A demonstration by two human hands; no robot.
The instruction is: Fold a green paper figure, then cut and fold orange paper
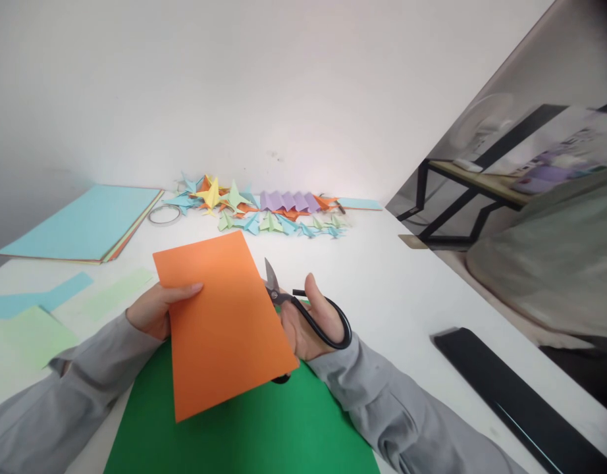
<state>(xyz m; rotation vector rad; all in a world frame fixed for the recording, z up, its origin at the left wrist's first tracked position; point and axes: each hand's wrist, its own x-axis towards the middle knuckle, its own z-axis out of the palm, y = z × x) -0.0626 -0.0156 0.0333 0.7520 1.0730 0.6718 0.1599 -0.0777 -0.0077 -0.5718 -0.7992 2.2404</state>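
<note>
An orange sheet of paper [224, 329] is held up and tilted by my left hand [158, 306], its thumb flat on the front and the other fingers behind. My right hand [313, 326] has black-handled scissors [278, 296] looped around it, the blades parted and pointing up beside the sheet's right edge. The thumb of that hand sticks up, and its fingers are partly hidden behind the paper. Part of the lower handle shows under the sheet's bottom right corner. Below both hands lies a large green sheet [244, 434] on the white table [382, 289].
Folded paper planes [271, 222] and a purple pleated strip [290, 201] line the wall. A stack of coloured paper [86, 224] sits back left, near a wire coil [164, 214]. Blue scraps [41, 299] and green scraps [37, 336] lie left; a long black object [521, 401] rests right.
</note>
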